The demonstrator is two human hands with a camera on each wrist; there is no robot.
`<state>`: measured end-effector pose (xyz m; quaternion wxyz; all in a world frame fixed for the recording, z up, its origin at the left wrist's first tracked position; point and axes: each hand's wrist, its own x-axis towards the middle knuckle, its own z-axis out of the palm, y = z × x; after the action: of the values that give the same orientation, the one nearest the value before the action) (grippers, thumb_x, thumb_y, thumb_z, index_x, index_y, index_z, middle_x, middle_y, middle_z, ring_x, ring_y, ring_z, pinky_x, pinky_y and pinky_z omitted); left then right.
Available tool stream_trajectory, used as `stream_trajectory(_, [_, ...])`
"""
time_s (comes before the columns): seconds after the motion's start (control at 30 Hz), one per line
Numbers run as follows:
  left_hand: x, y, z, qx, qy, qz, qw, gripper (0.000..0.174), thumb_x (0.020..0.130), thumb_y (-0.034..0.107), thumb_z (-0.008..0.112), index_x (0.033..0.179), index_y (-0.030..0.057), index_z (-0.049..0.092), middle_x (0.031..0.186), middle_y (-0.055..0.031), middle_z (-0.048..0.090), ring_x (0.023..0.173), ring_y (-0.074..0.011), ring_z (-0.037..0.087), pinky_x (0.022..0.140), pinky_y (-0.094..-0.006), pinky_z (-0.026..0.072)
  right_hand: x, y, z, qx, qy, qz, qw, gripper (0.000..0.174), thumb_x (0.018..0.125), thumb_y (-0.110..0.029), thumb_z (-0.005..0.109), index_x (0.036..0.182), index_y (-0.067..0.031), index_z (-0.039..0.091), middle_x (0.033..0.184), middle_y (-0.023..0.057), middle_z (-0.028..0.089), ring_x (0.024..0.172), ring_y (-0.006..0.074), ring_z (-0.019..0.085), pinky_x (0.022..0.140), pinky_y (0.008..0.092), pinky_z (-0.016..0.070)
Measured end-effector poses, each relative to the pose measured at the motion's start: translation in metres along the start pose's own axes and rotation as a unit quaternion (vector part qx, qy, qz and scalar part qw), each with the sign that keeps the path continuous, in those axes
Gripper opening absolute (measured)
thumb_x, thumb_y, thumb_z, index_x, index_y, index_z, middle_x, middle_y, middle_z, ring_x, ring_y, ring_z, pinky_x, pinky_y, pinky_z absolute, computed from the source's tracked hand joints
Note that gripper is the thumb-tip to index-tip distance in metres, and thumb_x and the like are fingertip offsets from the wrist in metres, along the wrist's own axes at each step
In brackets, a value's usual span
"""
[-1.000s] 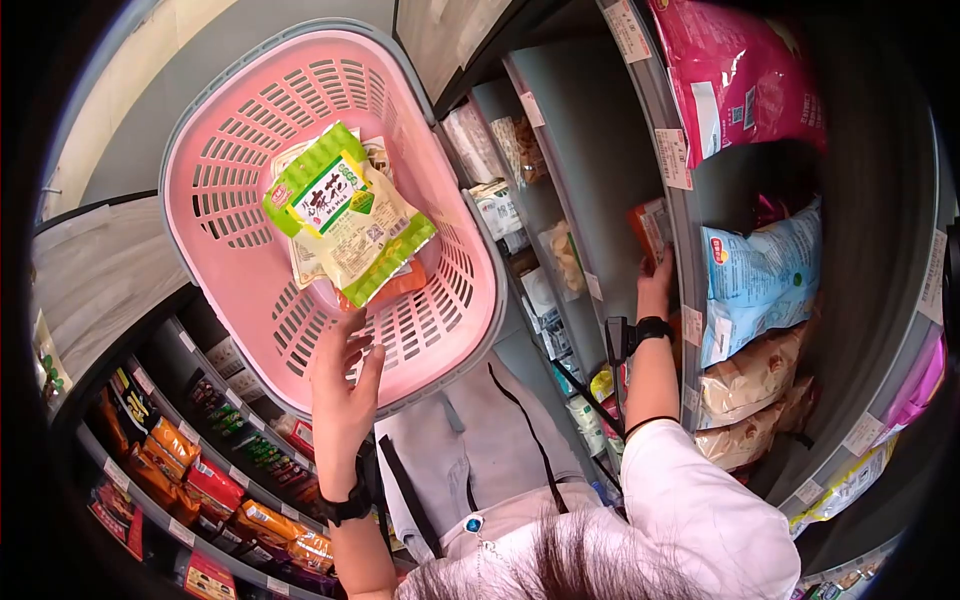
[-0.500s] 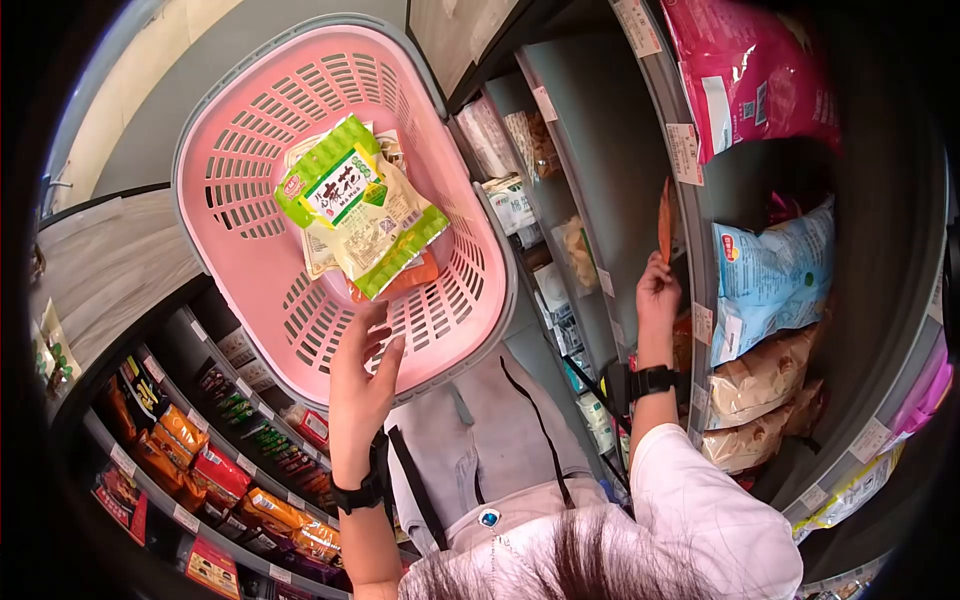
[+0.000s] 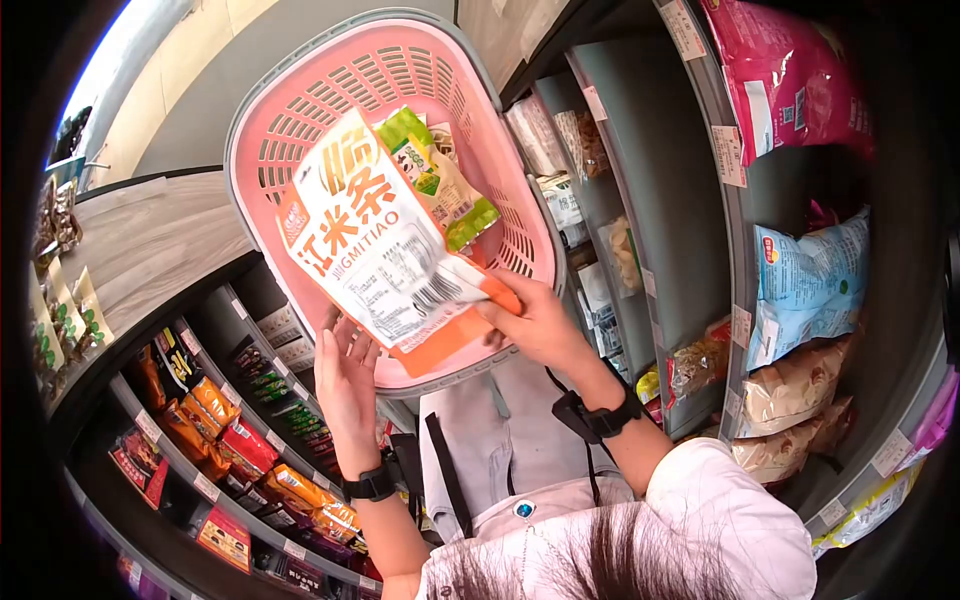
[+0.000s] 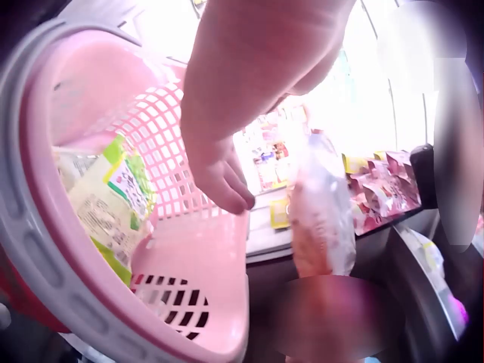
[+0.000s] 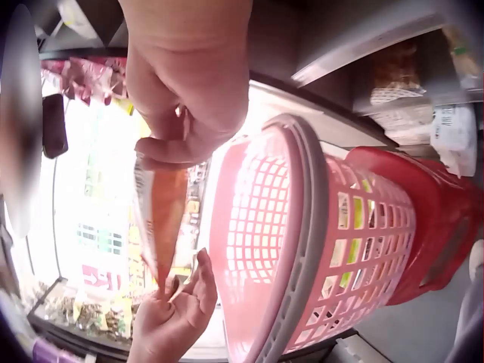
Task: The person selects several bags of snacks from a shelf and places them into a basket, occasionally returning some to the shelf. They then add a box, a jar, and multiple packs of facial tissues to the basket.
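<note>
My right hand (image 3: 545, 325) pinches the lower right edge of a white and orange snack bag (image 3: 370, 240). Its printed face is turned up, over the pink basket (image 3: 240, 165). My left hand (image 3: 345, 385) has its fingers extended by the bag's lower left edge, at the basket's near rim. In the left wrist view the green and cream snack bag (image 4: 110, 197) lies inside the basket. Seen from the right wrist, the held bag (image 5: 162, 204) is edge-on, between the thumb and fingers, with the left hand (image 5: 178, 321) near its far end.
Shelves to the right hold a blue bag (image 3: 805, 285), a magenta bag (image 3: 790, 85) and tan bags (image 3: 790, 385). At the lower left, shelves carry orange and red packets (image 3: 245, 450). Under the basket is a red plastic object (image 5: 431, 227).
My right hand has brought the snack bag from the right shelf leftward over the basket, turning its face up. The left hand stays near the basket's rim. The view has shifted a little left.
</note>
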<state>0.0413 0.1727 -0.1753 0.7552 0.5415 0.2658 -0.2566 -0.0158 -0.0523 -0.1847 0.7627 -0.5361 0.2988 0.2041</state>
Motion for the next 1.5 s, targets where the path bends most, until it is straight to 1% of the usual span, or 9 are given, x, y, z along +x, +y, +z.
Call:
stream_trajectory(0.1, [-0.005,-0.001,-0.008,0.220,0.047,0.037,0.974,0.048,0.092,0.012,0.047,0.135,-0.0012,0.031,0.130,-0.0172,0.044,0.118,-0.0194,0.043,0.097,-0.0301,0.0358,0.018,0.030,0.014,-0.285,0.130,-0.228,0.922,0.048,0.082,-0.004,0.058,0.127,0.0009,0.042,0.097,0.0138,0.062,0.068,0.0139,0.062,0.058,0.0253,0.0521])
stream_trajectory(0.23, [-0.009,-0.002,-0.007,0.274,-0.003,0.018,0.962,0.040,0.090,0.008,0.050,0.128,-0.0037,0.042,0.128,-0.0158,0.047,0.113,-0.0188,0.048,0.096,-0.0298,0.0371,-0.008,0.011,0.004,-0.180,0.055,-0.141,0.972,0.042,0.082,-0.003,0.058,0.122,0.0001,0.049,0.100,0.0134,0.061,0.071,0.0139,0.062,0.058,0.0248,0.0520])
stream_trajectory(0.4, [-0.014,-0.003,0.020,0.317,-0.071,0.052,0.944,0.032,0.089,0.005,0.049,0.120,-0.0044,0.047,0.116,-0.0127,0.055,0.103,-0.0178,0.054,0.090,-0.0291,0.0410,-0.064,0.017,-0.053,0.023,0.211,-0.064,0.975,0.039,0.086,-0.007,0.056,0.123,-0.0023,0.046,0.089,0.0053,0.057,0.067,0.0099,0.059,0.055,0.0215,0.0485])
stream_trajectory(0.57, [-0.040,-0.017,0.070,0.276,-0.187,0.031,0.942,0.037,0.085,0.000,0.053,0.120,-0.0044,0.045,0.119,-0.0135,0.052,0.104,-0.0206,0.055,0.087,-0.0307,0.0435,-0.126,0.164,-0.175,-0.131,0.639,-0.145,0.744,0.059,0.082,-0.014,0.063,0.131,-0.0004,0.033,0.119,0.0162,0.047,0.106,0.0235,0.051,0.088,0.0330,0.0431])
stream_trajectory(0.63, [-0.047,-0.034,0.081,0.282,-0.242,0.023,0.928,0.037,0.083,0.000,0.055,0.119,-0.0030,0.047,0.116,-0.0128,0.055,0.103,-0.0199,0.055,0.084,-0.0303,0.0449,-0.163,0.184,-0.209,-0.189,0.713,0.047,0.673,0.070,0.077,-0.020,0.069,0.132,0.0012,0.031,0.127,0.0160,0.042,0.113,0.0246,0.046,0.094,0.0332,0.0385])
stream_trajectory(0.8, [-0.068,-0.059,0.094,0.357,-0.302,0.019,0.884,0.037,0.079,0.002,0.059,0.115,0.0002,0.052,0.108,-0.0115,0.059,0.097,-0.0224,0.058,0.079,-0.0311,0.0467,-0.211,0.260,-0.266,0.216,0.645,-0.074,0.729,0.091,0.066,-0.031,0.079,0.133,0.0037,0.029,0.137,0.0125,0.037,0.121,0.0221,0.040,0.100,0.0304,0.0327])
stream_trajectory(1.03, [-0.071,-0.071,0.056,0.406,-0.316,-0.008,0.858,0.033,0.085,0.003,0.054,0.117,-0.0029,0.049,0.114,-0.0113,0.056,0.102,-0.0178,0.055,0.086,-0.0294,0.0447,-0.225,0.265,-0.278,0.022,0.733,0.020,0.680,0.067,0.066,-0.029,0.071,0.120,0.0022,0.045,0.121,0.0148,0.050,0.109,0.0257,0.050,0.093,0.0318,0.0402])
stream_trajectory(1.23, [-0.087,-0.066,0.025,0.437,-0.292,0.023,0.850,0.032,0.081,0.003,0.057,0.112,-0.0032,0.052,0.111,-0.0147,0.058,0.096,-0.0225,0.059,0.082,-0.0319,0.0469,-0.240,0.304,-0.317,-0.273,0.791,0.215,0.504,0.047,0.068,-0.027,0.062,0.106,0.0012,0.060,0.104,0.0179,0.063,0.097,0.0299,0.061,0.085,0.0335,0.0479])
stream_trajectory(1.5, [-0.110,-0.073,-0.031,0.469,-0.300,-0.006,0.830,0.030,0.081,0.007,0.059,0.110,-0.0009,0.053,0.109,-0.0136,0.059,0.094,-0.0246,0.059,0.080,-0.0321,0.0477,-0.230,0.272,-0.252,-0.102,0.743,-0.274,0.602,0.039,0.073,0.003,0.060,0.110,0.0142,0.050,0.116,0.0220,0.055,0.107,0.0266,0.054,0.092,0.0320,0.0411])
